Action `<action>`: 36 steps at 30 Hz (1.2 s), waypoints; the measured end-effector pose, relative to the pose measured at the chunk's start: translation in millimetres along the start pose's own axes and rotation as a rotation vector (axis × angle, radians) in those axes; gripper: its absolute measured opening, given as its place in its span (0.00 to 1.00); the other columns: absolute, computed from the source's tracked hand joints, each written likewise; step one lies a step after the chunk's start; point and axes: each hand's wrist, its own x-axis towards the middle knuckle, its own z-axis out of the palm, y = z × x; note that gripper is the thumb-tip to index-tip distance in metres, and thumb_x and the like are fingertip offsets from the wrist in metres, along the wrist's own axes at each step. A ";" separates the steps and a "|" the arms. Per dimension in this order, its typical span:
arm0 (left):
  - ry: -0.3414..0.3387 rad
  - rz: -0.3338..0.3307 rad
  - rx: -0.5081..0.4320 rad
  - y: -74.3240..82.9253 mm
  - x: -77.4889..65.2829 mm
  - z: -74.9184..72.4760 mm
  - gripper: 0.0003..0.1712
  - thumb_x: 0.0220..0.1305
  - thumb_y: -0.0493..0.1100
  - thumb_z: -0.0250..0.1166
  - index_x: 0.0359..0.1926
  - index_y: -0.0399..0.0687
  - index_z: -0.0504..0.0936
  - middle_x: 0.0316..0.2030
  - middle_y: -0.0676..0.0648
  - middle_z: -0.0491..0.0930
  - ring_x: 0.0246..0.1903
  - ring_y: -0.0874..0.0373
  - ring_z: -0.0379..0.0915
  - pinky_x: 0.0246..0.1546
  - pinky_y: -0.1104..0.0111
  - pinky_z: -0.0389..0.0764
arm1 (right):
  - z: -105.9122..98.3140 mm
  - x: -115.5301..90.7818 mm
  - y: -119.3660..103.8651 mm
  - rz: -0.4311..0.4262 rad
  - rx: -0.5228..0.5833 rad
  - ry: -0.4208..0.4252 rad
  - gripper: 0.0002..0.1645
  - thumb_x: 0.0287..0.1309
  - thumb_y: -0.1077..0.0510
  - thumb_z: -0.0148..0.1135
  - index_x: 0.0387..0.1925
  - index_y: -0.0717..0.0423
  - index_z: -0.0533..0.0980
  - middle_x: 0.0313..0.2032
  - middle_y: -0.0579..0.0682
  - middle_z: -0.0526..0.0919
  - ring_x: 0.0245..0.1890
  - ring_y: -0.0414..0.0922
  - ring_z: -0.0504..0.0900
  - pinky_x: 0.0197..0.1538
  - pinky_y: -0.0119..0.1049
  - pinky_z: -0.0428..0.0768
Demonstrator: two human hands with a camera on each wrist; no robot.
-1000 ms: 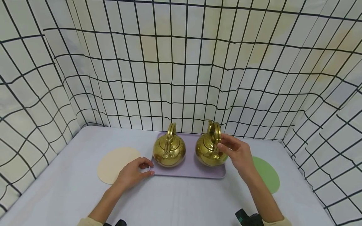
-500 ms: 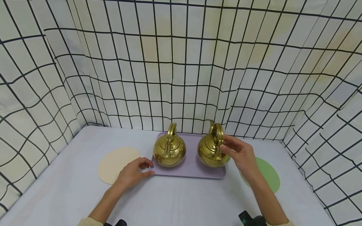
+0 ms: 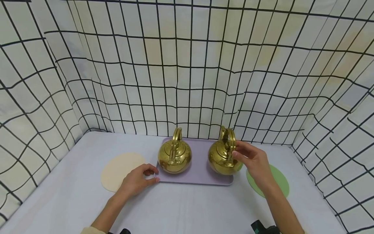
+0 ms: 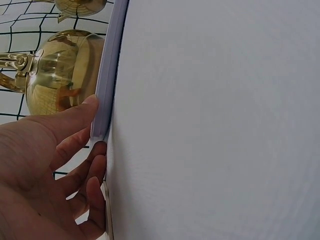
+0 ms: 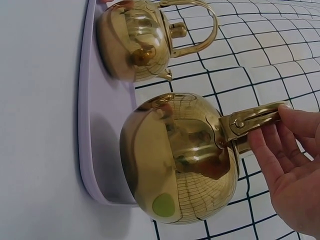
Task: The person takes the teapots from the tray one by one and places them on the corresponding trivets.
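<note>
My right hand grips the handle of a shiny brass teapot, thumb on one side and fingers on the other. The teapot hangs a little above the right end of a lilac tray; its shadow falls on the tray in the right wrist view. A matching second teapot stands upright on the tray's left part, its arched handle raised. My left hand holds the tray's front left corner. In the left wrist view, the thumb lies on the tray's rim and the fingers curl beside the corner.
A cream round mat lies to the left of the tray, partly behind the left hand. A green round mat lies to the right, partly covered by the right forearm. Grid-patterned cloth walls enclose the white table at the back and sides.
My right hand has moved the gripped teapot to the right, toward the tray's right end. The left hand, the tray and the other teapot have stayed in place.
</note>
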 end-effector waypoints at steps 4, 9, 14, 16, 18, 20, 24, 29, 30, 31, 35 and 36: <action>0.002 0.000 0.004 -0.8 -0.3 0.4 0.15 0.57 0.50 0.79 0.44 0.59 0.86 0.44 0.54 0.85 0.47 0.57 0.79 0.48 0.58 0.78 | -1.1 -1.8 -0.4 -0.002 0.012 -0.001 0.25 0.67 0.56 0.70 0.63 0.54 0.80 0.46 0.39 0.88 0.48 0.31 0.85 0.52 0.26 0.84; 0.002 0.002 0.001 -1.1 0.1 1.0 0.14 0.57 0.50 0.79 0.43 0.59 0.86 0.44 0.54 0.85 0.47 0.57 0.80 0.49 0.57 0.78 | -2.8 -3.3 0.0 -0.013 0.019 -0.004 0.25 0.67 0.56 0.70 0.64 0.55 0.79 0.45 0.36 0.88 0.48 0.31 0.85 0.51 0.26 0.84; 0.000 -0.005 0.005 -0.7 0.0 0.6 0.14 0.58 0.51 0.79 0.44 0.60 0.86 0.45 0.53 0.86 0.48 0.57 0.80 0.49 0.56 0.78 | -6.0 -6.0 1.7 -0.001 0.016 -0.003 0.27 0.67 0.55 0.70 0.65 0.56 0.79 0.44 0.31 0.87 0.49 0.30 0.84 0.52 0.26 0.84; 0.000 -0.007 0.004 -0.6 -0.1 0.5 0.14 0.58 0.51 0.79 0.44 0.59 0.86 0.45 0.53 0.85 0.48 0.56 0.80 0.49 0.55 0.78 | -7.9 -7.1 2.8 0.002 0.004 -0.001 0.27 0.67 0.54 0.70 0.65 0.57 0.79 0.45 0.30 0.87 0.49 0.29 0.84 0.52 0.26 0.84; 0.000 -0.009 0.001 -0.7 -0.2 0.4 0.14 0.58 0.51 0.79 0.44 0.59 0.86 0.46 0.53 0.85 0.49 0.56 0.80 0.50 0.55 0.79 | -9.9 -8.0 3.9 0.003 -0.003 0.002 0.27 0.67 0.53 0.70 0.65 0.56 0.79 0.45 0.30 0.87 0.49 0.29 0.84 0.52 0.25 0.84; -0.001 -0.008 -0.001 -1.1 0.1 0.5 0.14 0.58 0.51 0.79 0.44 0.59 0.86 0.46 0.53 0.85 0.49 0.56 0.80 0.50 0.55 0.79 | -12.0 -8.9 5.2 0.002 -0.014 0.005 0.27 0.67 0.53 0.70 0.65 0.55 0.79 0.46 0.30 0.87 0.49 0.28 0.84 0.52 0.25 0.84; -0.003 -0.008 -0.001 -1.4 0.7 0.9 0.14 0.58 0.51 0.78 0.44 0.59 0.86 0.46 0.53 0.86 0.49 0.56 0.80 0.51 0.54 0.79 | -16.0 -10.0 7.3 -0.003 -0.034 0.015 0.26 0.68 0.53 0.70 0.65 0.54 0.79 0.46 0.29 0.87 0.49 0.28 0.84 0.52 0.24 0.83; -0.005 -0.016 0.000 -1.1 0.7 1.1 0.14 0.59 0.51 0.78 0.44 0.59 0.86 0.46 0.53 0.86 0.49 0.56 0.80 0.51 0.54 0.79 | -19.7 -10.8 8.7 -0.020 -0.053 0.025 0.26 0.68 0.53 0.69 0.65 0.55 0.79 0.46 0.29 0.86 0.49 0.27 0.84 0.52 0.23 0.83; -0.005 -0.016 0.001 -1.2 0.9 1.1 0.14 0.58 0.51 0.78 0.44 0.59 0.86 0.46 0.53 0.86 0.49 0.56 0.80 0.51 0.53 0.79 | -20.4 -11.1 9.1 -0.021 -0.053 0.028 0.26 0.68 0.53 0.69 0.65 0.55 0.79 0.46 0.29 0.86 0.49 0.27 0.84 0.52 0.23 0.83; -0.005 -0.019 0.001 -0.8 0.5 1.0 0.14 0.58 0.51 0.78 0.44 0.59 0.86 0.46 0.53 0.86 0.49 0.56 0.80 0.51 0.53 0.79 | -21.1 -11.6 9.5 -0.020 -0.052 0.028 0.26 0.68 0.54 0.69 0.65 0.55 0.79 0.46 0.28 0.86 0.50 0.27 0.84 0.52 0.23 0.83; -0.007 -0.017 0.001 -0.5 -0.2 0.6 0.15 0.58 0.51 0.79 0.44 0.59 0.86 0.46 0.52 0.86 0.49 0.55 0.80 0.51 0.52 0.79 | -23.9 -14.0 11.0 -0.004 -0.050 0.032 0.27 0.69 0.53 0.69 0.65 0.56 0.78 0.46 0.28 0.86 0.50 0.27 0.84 0.53 0.22 0.82; -0.007 -0.021 -0.001 -0.7 -0.2 0.8 0.14 0.58 0.51 0.78 0.44 0.59 0.86 0.46 0.52 0.86 0.49 0.55 0.80 0.51 0.53 0.79 | -24.7 -14.5 11.3 0.000 -0.052 0.033 0.27 0.69 0.53 0.69 0.66 0.55 0.78 0.46 0.28 0.86 0.50 0.27 0.84 0.53 0.22 0.82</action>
